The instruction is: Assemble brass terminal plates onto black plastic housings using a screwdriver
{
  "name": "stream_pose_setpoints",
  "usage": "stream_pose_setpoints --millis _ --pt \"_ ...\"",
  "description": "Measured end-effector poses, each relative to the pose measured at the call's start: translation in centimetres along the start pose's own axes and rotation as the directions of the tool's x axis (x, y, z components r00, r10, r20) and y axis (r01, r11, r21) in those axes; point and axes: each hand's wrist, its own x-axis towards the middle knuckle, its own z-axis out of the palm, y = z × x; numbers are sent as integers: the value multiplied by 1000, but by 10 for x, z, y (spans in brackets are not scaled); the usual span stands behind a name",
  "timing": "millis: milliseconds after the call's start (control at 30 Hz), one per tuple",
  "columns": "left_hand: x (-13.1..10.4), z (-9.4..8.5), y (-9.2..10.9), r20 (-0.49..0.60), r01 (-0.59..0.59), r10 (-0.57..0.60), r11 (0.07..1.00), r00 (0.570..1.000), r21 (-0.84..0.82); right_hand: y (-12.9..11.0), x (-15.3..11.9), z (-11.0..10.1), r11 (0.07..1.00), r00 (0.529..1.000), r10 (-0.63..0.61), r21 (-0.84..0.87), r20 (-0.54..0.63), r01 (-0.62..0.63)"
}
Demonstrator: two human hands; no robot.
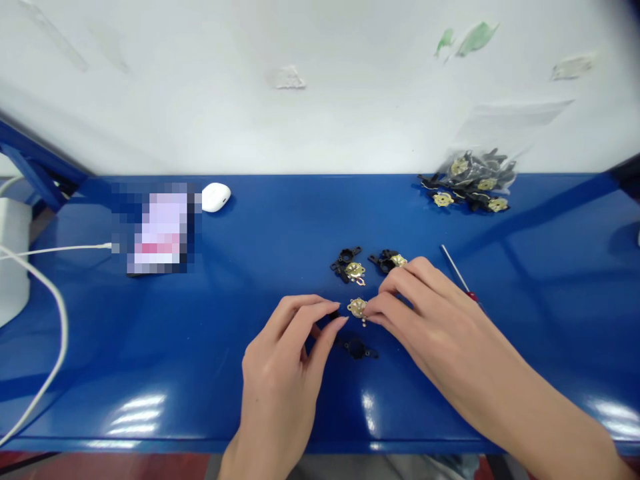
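My left hand (285, 363) has its thumb and index finger around a small black part (335, 315), mostly hidden behind the fingers. Between my two hands is a round gold-coloured metal plate (357, 307) with small lugs, its right edge pinched by my right hand (425, 313). Just below it, a black ring-shaped bracket (357, 348) lies on the blue table (210, 373). Beyond my fingers lie a black bracket (346, 255) beside another gold plate (355, 270), and a second black bracket (386, 261) with a gold plate (399, 261) partly behind my right hand.
A screwdriver (456, 270) lies beyond my right wrist. Further back, a clear plastic bag (493, 163) of black and gold parts rests against the white wall (350, 120). At left are a blurred-out phone (160, 227), a white earbud case (216, 197) and a white cable (63, 320).
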Motion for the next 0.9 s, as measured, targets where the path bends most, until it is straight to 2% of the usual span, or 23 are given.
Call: stream_pose_setpoints --millis 467,567,700,800,900 --pt "-1 2 0 -10 12 -12 1000 1000 -11 10 -10 -3 999 1000 13 34 23 -14" --pt "-1 1 2 -20 29 -30 999 999 -32 7 -10 -6 992 998 59 114 -19 -56" --pt "-3 -3 8 -53 70 -76 992 996 -103 -6 -8 -15 969 969 186 196 -162 -153" --pt "-7 -6 14 -99 111 -126 984 987 -141 -15 -9 -19 949 950 260 227 -174 -218" --pt "-10 -7 16 -128 143 -170 970 977 -197 -20 -10 -20 938 943 274 268 -187 -220"
